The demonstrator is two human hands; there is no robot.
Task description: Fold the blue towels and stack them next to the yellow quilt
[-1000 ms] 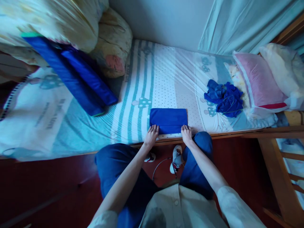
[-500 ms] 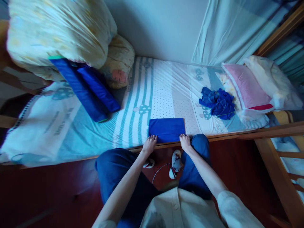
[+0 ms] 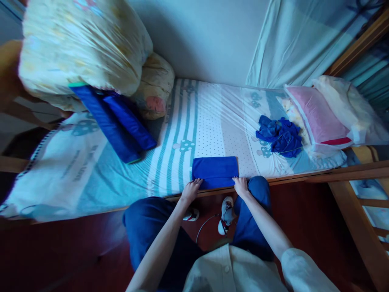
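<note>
A folded blue cloth (image 3: 215,172) lies flat on the bed's patterned sheet (image 3: 194,138) near the front edge. My left hand (image 3: 191,190) rests at the cloth's near left corner, fingers extended onto its edge. My right hand (image 3: 240,185) rests at the near right corner, fingers likewise laid on the edge. Whether either hand pinches the cloth is unclear. A crumpled heap of blue cloths (image 3: 280,135) lies further right on the sheet.
Two folded blue items (image 3: 117,121) lean under a big yellowish bundle (image 3: 82,44) at the left. Pink pillow (image 3: 317,117) and pale pillow (image 3: 349,107) lie at the right. Wooden bed rail (image 3: 349,173) runs along the front. My knees and a shoe (image 3: 226,209) are on the red floor.
The view has shifted slightly, so the bed sits lower in the frame. Both hands stay at the folded cloth's near corners; the cloth has not visibly moved on the sheet.
</note>
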